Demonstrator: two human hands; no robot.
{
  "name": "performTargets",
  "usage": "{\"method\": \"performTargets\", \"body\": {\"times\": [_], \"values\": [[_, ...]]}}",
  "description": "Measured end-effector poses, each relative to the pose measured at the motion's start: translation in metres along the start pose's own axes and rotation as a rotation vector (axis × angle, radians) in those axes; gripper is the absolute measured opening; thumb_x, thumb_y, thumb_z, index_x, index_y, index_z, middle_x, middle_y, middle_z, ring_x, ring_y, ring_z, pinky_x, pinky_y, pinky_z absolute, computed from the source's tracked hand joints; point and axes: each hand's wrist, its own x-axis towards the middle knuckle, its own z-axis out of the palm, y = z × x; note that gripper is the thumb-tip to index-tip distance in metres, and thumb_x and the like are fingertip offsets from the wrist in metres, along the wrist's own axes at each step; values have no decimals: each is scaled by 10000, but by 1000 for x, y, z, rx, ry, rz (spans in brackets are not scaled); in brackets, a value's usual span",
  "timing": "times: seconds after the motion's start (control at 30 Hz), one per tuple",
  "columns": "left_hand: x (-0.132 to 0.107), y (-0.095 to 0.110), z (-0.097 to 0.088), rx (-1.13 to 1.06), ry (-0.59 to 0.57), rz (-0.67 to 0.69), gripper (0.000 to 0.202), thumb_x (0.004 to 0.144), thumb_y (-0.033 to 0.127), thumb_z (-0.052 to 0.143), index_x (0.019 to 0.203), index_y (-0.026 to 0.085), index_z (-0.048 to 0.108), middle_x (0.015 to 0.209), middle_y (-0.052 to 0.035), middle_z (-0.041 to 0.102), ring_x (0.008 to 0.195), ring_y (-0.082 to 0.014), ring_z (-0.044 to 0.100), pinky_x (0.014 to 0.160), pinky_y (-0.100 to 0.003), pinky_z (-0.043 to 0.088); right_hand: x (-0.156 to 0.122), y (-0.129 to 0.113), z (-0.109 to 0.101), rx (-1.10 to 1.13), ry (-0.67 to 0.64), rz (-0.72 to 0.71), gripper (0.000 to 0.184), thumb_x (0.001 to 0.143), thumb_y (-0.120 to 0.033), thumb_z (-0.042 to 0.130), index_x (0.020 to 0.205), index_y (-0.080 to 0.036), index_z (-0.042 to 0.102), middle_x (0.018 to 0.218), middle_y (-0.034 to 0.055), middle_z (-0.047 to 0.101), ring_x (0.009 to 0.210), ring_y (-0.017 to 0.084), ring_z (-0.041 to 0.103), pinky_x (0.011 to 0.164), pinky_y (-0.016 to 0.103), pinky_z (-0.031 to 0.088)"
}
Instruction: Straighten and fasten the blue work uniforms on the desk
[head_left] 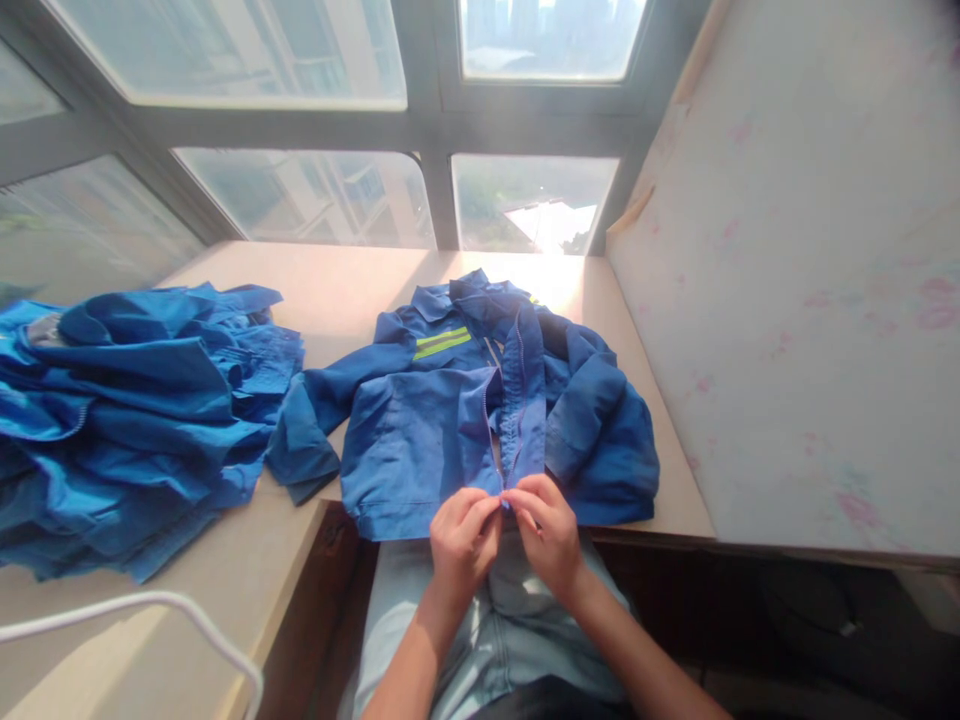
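A blue work jacket point(420, 430) with a yellow-green and grey reflective stripe lies front up, its collar toward the window and its hem at the table's front edge. The front zipper is parted along most of its length. At the lower end of the zipper my left hand point(465, 530) pinches the left front edge. My right hand point(546, 525) pinches the right front edge, and the fingertips of both hands meet there. The zipper's bottom end is mostly hidden between my fingers.
A pile of blue garments point(150, 400) covers the table's left side. A white cable or tube point(172, 600) curves at lower left. Windows point(435, 125) stand behind the pale tabletop point(322, 275), and a floral-patterned panel point(795, 300) rises on the right.
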Motion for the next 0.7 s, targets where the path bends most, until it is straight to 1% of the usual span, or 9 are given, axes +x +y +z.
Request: {"method": "performTargets", "body": {"times": [0.1,0.23,0.33,0.47,0.57,0.63,0.7], "values": [[2,3,0,-43,-1,-26,155,860,86,631,948,210,662,849,-22,636,758,-145,608,693,-264,514,-2,-2,-2,-15,13,-37,338,919,-27,492,1106,-221,697,928,61,609,872,161,615,774,284,550],[4,5,-1,-96,25,-82,162,866,82,624,957,210,664,871,-21,629,781,-137,615,712,-253,524,-2,-3,-3,-19,1,-38,324,908,-66,563,1169,-216,680,970,79,637,913,185,634,818,320,568],[3,4,-1,-111,20,-97,168,877,86,610,977,209,666,893,-27,628,809,-140,626,727,-247,533,-2,-3,-2,-52,9,-48,278,909,-65,580,1111,-214,700,935,70,652,876,173,644,799,304,573],[0,4,0,-106,-8,-108,155,886,104,612,989,208,663,906,-33,628,819,-147,631,733,-253,539,-1,-4,-2,-76,40,-41,231,911,-54,580,996,-216,721,867,49,660,806,150,645,732,269,571],[-2,2,0,-102,-7,-122,146,886,110,622,987,209,659,903,-31,628,817,-146,631,732,-251,539,0,-4,-3,-91,25,-38,221,915,-64,578,947,-225,725,838,38,660,771,142,640,699,257,561],[-3,2,1,-98,4,-125,149,883,106,627,986,210,658,899,-29,627,818,-143,630,733,-247,538,1,-3,-3,-87,5,-26,215,925,-81,566,952,-228,722,833,37,649,765,143,634,687,257,554],[-2,1,1,-99,12,-122,155,883,101,625,986,212,659,899,-29,628,815,-140,629,730,-243,537,2,-3,-3,-66,-21,0,223,937,-108,548,1041,-225,707,863,47,640,784,152,630,701,270,556]]}}
